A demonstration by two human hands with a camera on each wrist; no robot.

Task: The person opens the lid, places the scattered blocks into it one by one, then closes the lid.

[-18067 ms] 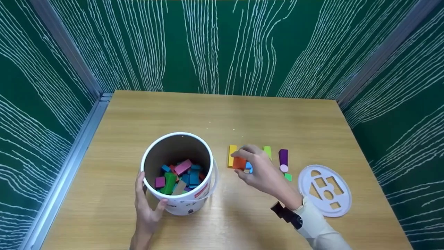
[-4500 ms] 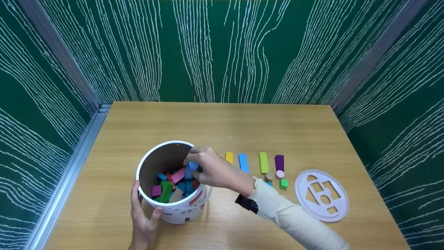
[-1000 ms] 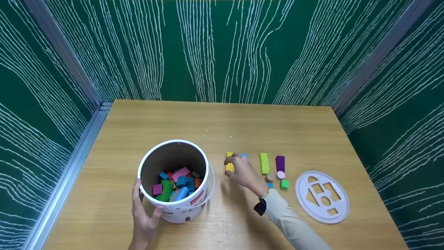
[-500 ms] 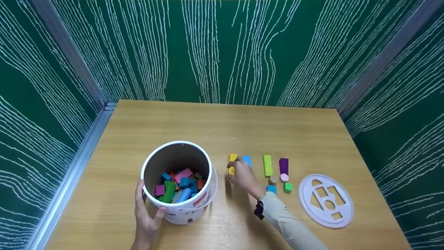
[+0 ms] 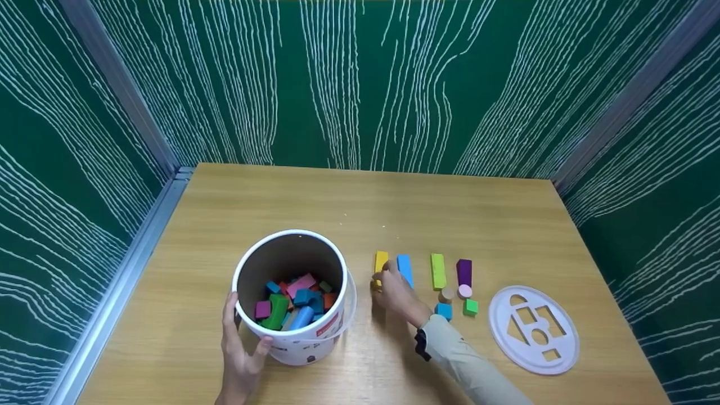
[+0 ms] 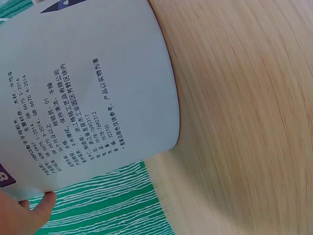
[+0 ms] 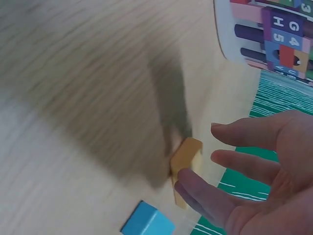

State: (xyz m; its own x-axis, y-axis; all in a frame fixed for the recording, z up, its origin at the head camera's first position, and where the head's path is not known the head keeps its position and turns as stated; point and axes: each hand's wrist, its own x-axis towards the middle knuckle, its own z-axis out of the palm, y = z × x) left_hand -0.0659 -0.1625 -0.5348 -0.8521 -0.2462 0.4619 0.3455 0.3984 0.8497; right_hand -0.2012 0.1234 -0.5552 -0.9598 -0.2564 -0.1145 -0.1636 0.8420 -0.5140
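Observation:
My left hand (image 5: 242, 357) holds the near-left side of a white bucket (image 5: 295, 353), fingers along its side and thumb at the front. Wooden blocks of many colours fill its bottom, among them a blue cylinder (image 5: 302, 318). In the left wrist view, printed text covers the bucket wall (image 6: 137, 73), and my fingertips touch its edge. Over the near end of a yellow block (image 5: 381, 259) hovers my right hand (image 5: 398, 293). The right wrist view shows its thumb and fingers spread apart beside that block (image 7: 185, 155); whether they touch it I cannot tell.
Right of the yellow block lie a blue bar (image 5: 405, 270), a lime bar (image 5: 438, 271) and a purple block (image 5: 464, 273). Nearer are a tan cylinder (image 5: 446, 295), a pink round piece (image 5: 464, 291), a blue cube (image 5: 444, 311), a green cube (image 5: 471, 307) and a white cut-out lid (image 5: 534, 360).
An orange block was in my right hand at first, later a blue cylinder over the bucket. That cylinder now lies inside. Lately the right hand has slid toward the yellow block's near end.

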